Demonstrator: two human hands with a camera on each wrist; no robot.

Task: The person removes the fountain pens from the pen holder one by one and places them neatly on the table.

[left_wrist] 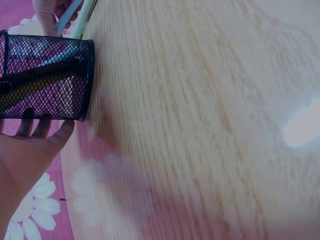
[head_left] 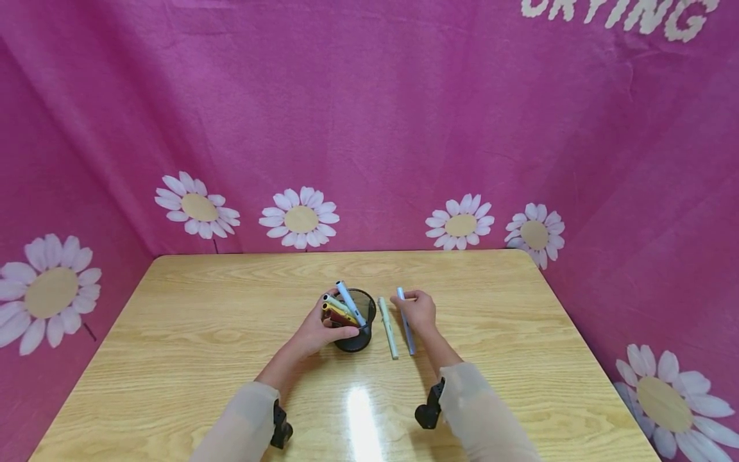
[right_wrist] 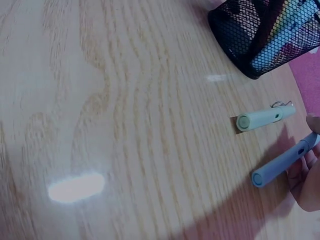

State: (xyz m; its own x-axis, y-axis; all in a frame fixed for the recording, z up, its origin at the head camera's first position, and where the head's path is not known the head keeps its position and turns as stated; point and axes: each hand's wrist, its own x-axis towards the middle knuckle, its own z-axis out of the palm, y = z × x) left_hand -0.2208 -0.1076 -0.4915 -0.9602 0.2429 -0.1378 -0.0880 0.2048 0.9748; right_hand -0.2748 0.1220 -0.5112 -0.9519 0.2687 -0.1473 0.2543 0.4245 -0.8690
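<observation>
My left hand [head_left: 314,333] holds a black mesh pen cup [head_left: 355,342] around its left side, with the thumb across the front. Several pens lean in the cup, among them a light blue pen [head_left: 351,303] and a yellow one [head_left: 339,313]. To the right of the cup a pale green pen [head_left: 389,328] lies on the table; the right wrist view shows its clip [right_wrist: 281,104]. Beyond it, my right hand [head_left: 420,311] pinches a blue-lavender pen [right_wrist: 280,165] near its far end. Whether that pen still touches the tabletop is hard to tell.
Everything stands on a light wood table [head_left: 219,321]. A pink cloth [head_left: 369,128] with white daisies hangs behind and at both sides of it. A bright light reflection [head_left: 362,423] shows on the wood near the front.
</observation>
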